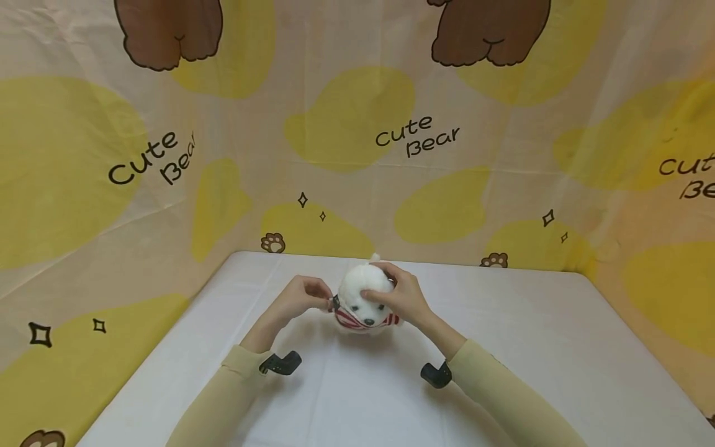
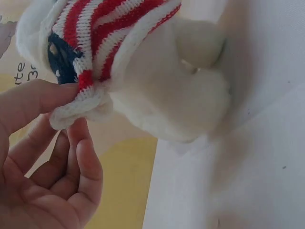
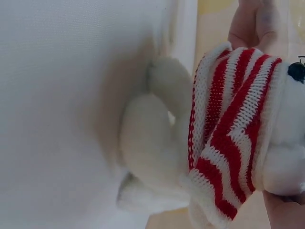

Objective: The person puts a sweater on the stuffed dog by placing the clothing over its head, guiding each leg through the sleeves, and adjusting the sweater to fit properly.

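A small white plush dog (image 1: 364,297) stands on the white table (image 1: 503,347), facing me. It wears a red-and-white striped knit scarf (image 1: 352,320) with a blue patch. My left hand (image 1: 304,297) pinches the scarf's end (image 2: 78,102) between thumb and fingers at the toy's left side. My right hand (image 1: 399,295) grips the toy's head from the right, thumb across the face. In the right wrist view the scarf (image 3: 228,138) wraps the neck above the white plush body (image 3: 147,148).
A cloth backdrop (image 1: 357,143) printed with yellow blobs, brown bears and "Cute Bear" surrounds the table on three sides. Black wrist camera mounts (image 1: 281,363) sit on both beige sleeves. The table's far edge (image 1: 402,261) lies just behind the toy.
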Demonstrator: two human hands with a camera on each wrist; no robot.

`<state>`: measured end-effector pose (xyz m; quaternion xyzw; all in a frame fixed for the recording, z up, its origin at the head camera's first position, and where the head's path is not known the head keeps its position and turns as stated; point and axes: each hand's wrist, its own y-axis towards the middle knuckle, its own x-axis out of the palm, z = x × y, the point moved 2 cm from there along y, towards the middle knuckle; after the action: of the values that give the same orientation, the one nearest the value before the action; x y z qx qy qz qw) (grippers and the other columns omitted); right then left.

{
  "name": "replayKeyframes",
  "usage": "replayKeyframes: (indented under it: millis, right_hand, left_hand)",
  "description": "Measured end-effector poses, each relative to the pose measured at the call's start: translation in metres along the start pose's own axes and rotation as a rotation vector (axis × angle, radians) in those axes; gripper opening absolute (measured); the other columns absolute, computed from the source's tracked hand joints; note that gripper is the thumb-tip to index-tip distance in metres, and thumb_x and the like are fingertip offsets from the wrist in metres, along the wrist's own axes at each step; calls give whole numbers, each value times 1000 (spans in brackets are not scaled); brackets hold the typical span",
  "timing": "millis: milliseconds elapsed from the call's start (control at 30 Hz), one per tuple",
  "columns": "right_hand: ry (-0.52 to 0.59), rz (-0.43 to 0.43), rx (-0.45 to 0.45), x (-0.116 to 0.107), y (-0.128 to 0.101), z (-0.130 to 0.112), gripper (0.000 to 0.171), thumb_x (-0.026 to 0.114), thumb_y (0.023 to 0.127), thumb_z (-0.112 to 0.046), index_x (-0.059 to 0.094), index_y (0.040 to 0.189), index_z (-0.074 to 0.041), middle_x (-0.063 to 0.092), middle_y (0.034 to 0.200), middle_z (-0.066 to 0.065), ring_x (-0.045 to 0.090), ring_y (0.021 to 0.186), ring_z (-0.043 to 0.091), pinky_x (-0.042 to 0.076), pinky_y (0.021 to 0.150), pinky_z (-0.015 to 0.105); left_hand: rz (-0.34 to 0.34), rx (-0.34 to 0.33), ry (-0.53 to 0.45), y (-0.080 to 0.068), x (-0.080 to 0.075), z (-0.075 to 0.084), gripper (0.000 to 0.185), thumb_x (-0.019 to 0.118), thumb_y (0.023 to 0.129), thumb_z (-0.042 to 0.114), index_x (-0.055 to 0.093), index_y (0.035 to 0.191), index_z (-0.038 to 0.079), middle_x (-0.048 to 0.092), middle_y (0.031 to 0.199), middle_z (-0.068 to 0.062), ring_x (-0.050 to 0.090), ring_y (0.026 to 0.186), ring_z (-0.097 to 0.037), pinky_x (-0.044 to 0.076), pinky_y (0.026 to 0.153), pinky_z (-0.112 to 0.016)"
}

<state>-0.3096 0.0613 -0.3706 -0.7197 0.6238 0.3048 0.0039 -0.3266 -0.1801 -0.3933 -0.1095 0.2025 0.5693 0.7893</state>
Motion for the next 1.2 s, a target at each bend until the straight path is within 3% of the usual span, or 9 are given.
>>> replayKeyframes:
  millis: [233, 467, 633, 800, 1000, 1200]
  right_hand:
    - [12, 0, -20, 0, -1, 1, 54, 82, 70, -22, 63, 120, -14, 67, 114, 8, 63, 99, 25, 54, 78, 39]
    - [49, -8, 6, -2, -1, 4, 55, 82, 71, -23, 62, 121, -15, 67, 114, 6, 63, 98, 23, 54, 78, 37]
    - [95, -28, 30, -4, -2, 6, 57, 82, 73, -23, 60, 125, -15, 65, 118, 7, 62, 100, 23, 54, 80, 38]
    - [108, -57, 42, -6, -4, 5, 60, 80, 75, -19, 56, 129, -13, 61, 124, 11, 61, 105, 26, 53, 84, 41]
    - [145, -72, 16, -13, -12, -15, 55, 77, 77, -11, 55, 127, -5, 60, 124, 16, 60, 106, 28, 52, 88, 40]
    - [256, -90, -12, -19, -16, -16, 54, 76, 78, -5, 54, 127, 0, 58, 125, 20, 59, 112, 31, 50, 93, 37]
  left_hand:
    - [30, -52, 59, 1, -1, -9, 13, 72, 74, 8, 70, 84, 1, 69, 79, -4, 60, 76, -18, 47, 72, -32]
    - [71, -88, 75, 8, 7, -25, 9, 75, 74, 10, 70, 81, 6, 69, 78, -2, 58, 77, -17, 48, 67, -32]
    - [74, -52, 65, 14, 13, -21, 8, 73, 76, 10, 69, 82, 7, 68, 78, -2, 59, 77, -16, 50, 68, -34]
    - [68, -63, 59, 14, 13, -18, 10, 71, 78, 12, 70, 88, 10, 69, 85, -1, 60, 83, -16, 49, 70, -31]
    - [52, -65, 54, 9, 9, -8, 14, 66, 84, 15, 70, 98, 12, 70, 98, -2, 61, 93, -16, 47, 78, -32]
    - [136, -35, 31, 3, 6, 3, 18, 66, 88, 21, 69, 103, 12, 69, 105, -3, 60, 99, -19, 47, 85, -36]
